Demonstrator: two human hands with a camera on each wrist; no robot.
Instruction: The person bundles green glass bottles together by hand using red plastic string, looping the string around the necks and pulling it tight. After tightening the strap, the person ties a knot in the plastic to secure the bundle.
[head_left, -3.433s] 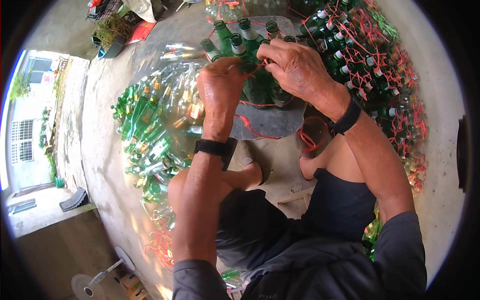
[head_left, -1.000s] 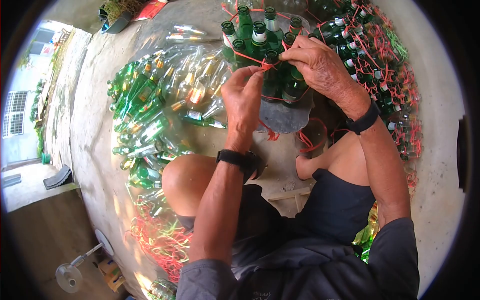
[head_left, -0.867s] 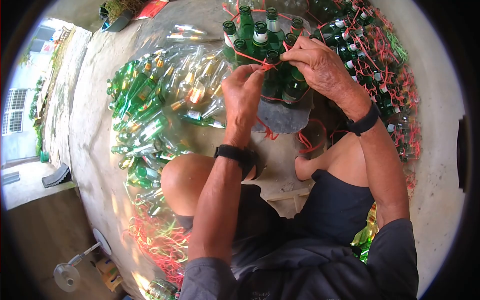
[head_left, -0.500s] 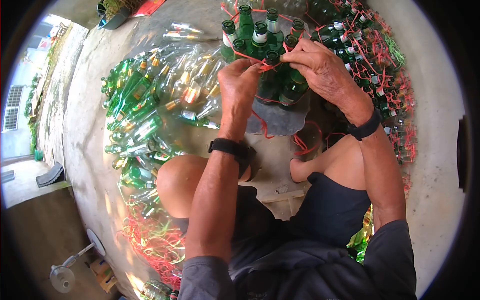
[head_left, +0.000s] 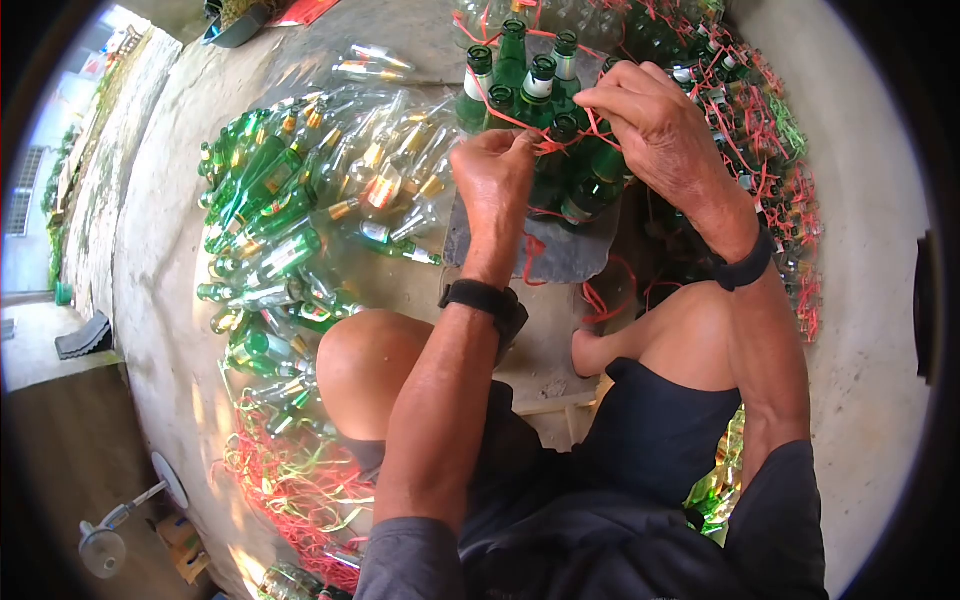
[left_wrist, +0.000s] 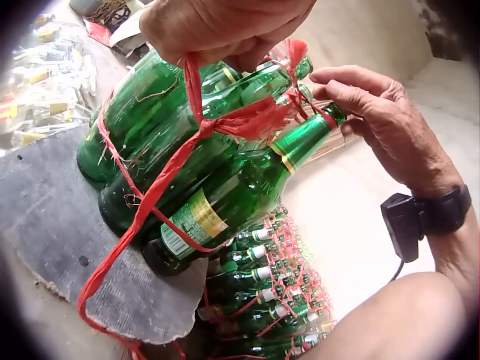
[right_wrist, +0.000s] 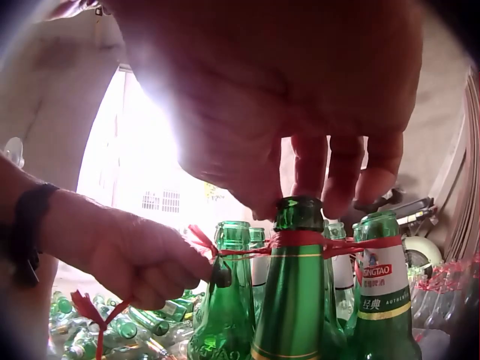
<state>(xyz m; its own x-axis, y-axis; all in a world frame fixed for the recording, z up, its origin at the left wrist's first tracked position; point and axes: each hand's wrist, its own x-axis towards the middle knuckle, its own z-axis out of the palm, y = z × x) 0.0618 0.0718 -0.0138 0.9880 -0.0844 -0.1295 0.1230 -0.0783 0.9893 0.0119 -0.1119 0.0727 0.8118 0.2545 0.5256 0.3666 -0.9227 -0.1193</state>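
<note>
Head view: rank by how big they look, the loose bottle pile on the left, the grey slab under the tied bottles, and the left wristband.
1. Loose bottle pile, by far the widest.
2. Grey slab, though bottles and the hands hide part of it.
3. Left wristband, smallest even though it sits nearer the camera.

Bright daylight; fisheye bends the edges. Glare behind the fingers (right_wrist: 330, 169) washes the right wrist view, perhaps overexposed.

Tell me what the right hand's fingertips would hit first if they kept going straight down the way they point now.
Probably the mouth of the green bottle just beneath the right hand. In the right wrist view its fingertips hang close above that rim, where the red string wraps the neck. Depth is hard to judge.
</note>
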